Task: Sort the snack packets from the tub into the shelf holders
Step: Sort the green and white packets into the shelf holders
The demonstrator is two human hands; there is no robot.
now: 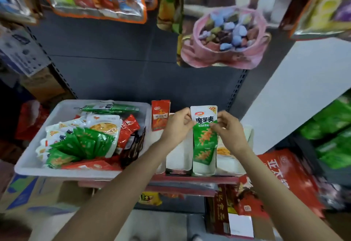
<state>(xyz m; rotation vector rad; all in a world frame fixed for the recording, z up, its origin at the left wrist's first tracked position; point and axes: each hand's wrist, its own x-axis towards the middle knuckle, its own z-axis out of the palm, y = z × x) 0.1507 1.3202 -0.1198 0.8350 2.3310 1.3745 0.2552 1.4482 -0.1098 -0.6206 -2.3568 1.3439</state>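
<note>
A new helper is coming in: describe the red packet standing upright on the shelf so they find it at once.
Start at the big white plastic tub of mixed snack packets on the shelf. Just beyond its far right corner, one small red foil packet stands upright against the dark back panel. It stands alone outside the tub, left of the green-and-white packet held in both hands.

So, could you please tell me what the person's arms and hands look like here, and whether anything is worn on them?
Both arms are bare along the whole length in view, with no sleeve showing. The left hand and the right hand wear no gloves, and I can see no watch, bracelet or ring on either. The picture is too soft to tell anything about the nails.
</note>
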